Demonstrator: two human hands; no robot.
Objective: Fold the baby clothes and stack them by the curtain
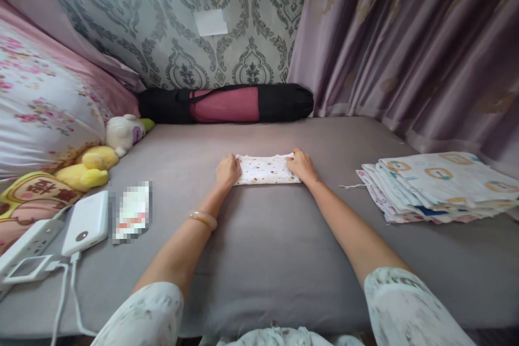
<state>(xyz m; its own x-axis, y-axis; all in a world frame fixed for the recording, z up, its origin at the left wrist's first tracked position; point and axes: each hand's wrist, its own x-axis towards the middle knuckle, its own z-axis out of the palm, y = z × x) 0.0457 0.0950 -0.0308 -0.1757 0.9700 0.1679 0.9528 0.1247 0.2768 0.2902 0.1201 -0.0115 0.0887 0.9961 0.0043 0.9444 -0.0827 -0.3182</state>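
A small white folded cloth (pixel 263 170) with tiny printed figures lies on the grey sheet (pixel 267 248), in the middle of the view. My left hand (pixel 228 170) grips its left end with curled fingers. At the opposite end, my right hand (pixel 301 165) holds the cloth's right edge, thumb on top. The cloth is stretched between both hands as a low, wide rectangle. Whether it is a garment or a plain piece of fabric, I cannot tell.
To the right is a stack of folded printed cloths (pixel 441 173). A white power bank (pixel 87 224) and power strip (pixel 30 246) with cables sit at left, near plush toys (pixel 124 132). A black and red long bag (pixel 225 104) lies against the wall.
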